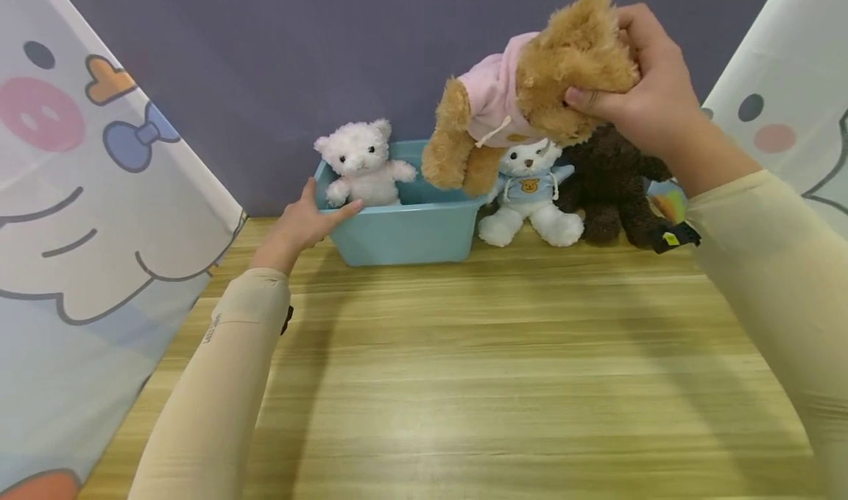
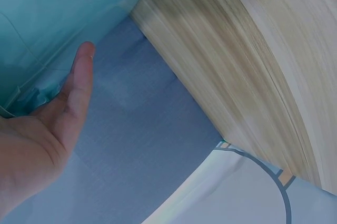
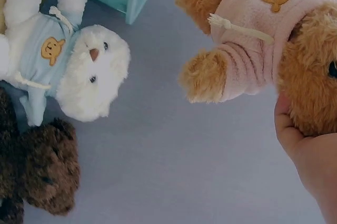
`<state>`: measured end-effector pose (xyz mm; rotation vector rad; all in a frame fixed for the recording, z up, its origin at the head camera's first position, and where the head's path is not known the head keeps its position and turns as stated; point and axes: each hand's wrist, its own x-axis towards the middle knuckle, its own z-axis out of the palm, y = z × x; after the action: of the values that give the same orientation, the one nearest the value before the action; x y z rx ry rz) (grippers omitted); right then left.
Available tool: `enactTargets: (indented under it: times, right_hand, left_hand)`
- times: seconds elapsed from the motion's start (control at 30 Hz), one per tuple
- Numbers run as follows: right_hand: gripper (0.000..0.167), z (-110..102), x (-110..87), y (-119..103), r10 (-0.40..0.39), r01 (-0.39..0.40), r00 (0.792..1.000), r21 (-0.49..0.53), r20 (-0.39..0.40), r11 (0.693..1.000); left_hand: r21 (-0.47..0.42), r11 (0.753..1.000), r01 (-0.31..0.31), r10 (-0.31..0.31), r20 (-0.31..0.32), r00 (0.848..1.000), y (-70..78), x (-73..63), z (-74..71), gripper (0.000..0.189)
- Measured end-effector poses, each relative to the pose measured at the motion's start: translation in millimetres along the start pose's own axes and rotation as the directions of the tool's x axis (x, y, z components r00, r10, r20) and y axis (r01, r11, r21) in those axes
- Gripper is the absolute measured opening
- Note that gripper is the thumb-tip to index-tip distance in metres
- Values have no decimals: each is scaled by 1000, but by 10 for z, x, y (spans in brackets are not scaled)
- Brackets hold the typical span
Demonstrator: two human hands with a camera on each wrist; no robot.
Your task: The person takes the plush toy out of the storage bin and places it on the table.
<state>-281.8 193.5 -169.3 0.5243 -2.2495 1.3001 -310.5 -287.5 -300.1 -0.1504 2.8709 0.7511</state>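
Note:
My right hand (image 1: 652, 91) grips a tan teddy bear (image 3: 253, 39) in a pink hoodie by its head. The bear hangs tilted in the air, legs to the left, overlapping the right end of a light-blue plastic bin (image 1: 404, 236) in the head view. Inside the bin sits a white plush cat (image 1: 361, 157), its head and paws above the rim. My left hand (image 1: 301, 224) holds the bin's left end, thumb along the front rim and fingers at the side wall. The left wrist view has those fingers (image 2: 79, 87) against the outside of the bin.
Right of the bin sits a white teddy bear (image 1: 530, 209) in a light-blue hoodie. Beside it is a dark brown plush bear (image 1: 609, 191), partly behind the right arm. A wooden table (image 1: 503, 367) lies below, with a grey backdrop (image 1: 265, 58) behind and cartoon-printed cloths (image 1: 99, 213) on both sides.

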Motion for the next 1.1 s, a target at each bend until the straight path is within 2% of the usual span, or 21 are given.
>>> enactTargets:
  times: [0.13, 0.2, 0.27, 0.33, 0.43, 0.57, 0.77, 0.83, 1.1]
  right_hand:
    - [61, -128, -70, -29, -97, 101, 992, 45, -80, 994]
    - [59, -204, -96, -42, -170, 175, 979, 38, -112, 984]
    - [58, -271, -123, -52, -203, 206, 970, 5, -136, 979]
    - [59, -326, -157, -55, -185, 184, 972, -20, -143, 983]
    - [63, -382, -222, -35, -113, 106, 986, -64, -125, 992]
    - [65, -417, -313, 42, -60, 50, 994, -108, -93, 993]
    - [63, -396, -438, 167, 49, -47, 999, -146, 8, 988]
    - [62, -365, -460, 209, 62, -52, 997, -159, 55, 986]
    - [65, -224, -528, 373, 28, 12, 983, -213, 179, 977]
  left_hand:
    - [3, 1000, -1, 1, 4, 1000, -3, 11, 7, 147]
    - [4, 1000, -3, 3, 1, 1000, -2, 16, 3, 147]
    - [6, 1000, -5, 5, -4, 1000, -2, 23, -2, 147]
    - [11, 1000, -3, 3, -6, 1000, 0, 28, -4, 148]
    - [18, 1000, 0, 1, -7, 1000, 3, 28, -3, 147]
    - [15, 1000, 3, -3, -8, 1000, 7, 32, 8, 146]
    - [-9, 1000, -4, 4, 3, 1000, 5, 36, 22, 147]
    - [-9, 1000, -3, 3, 2, 1000, 2, 33, 22, 146]
    - [-11, 1000, -4, 4, -8, 1000, -12, 32, 18, 147]
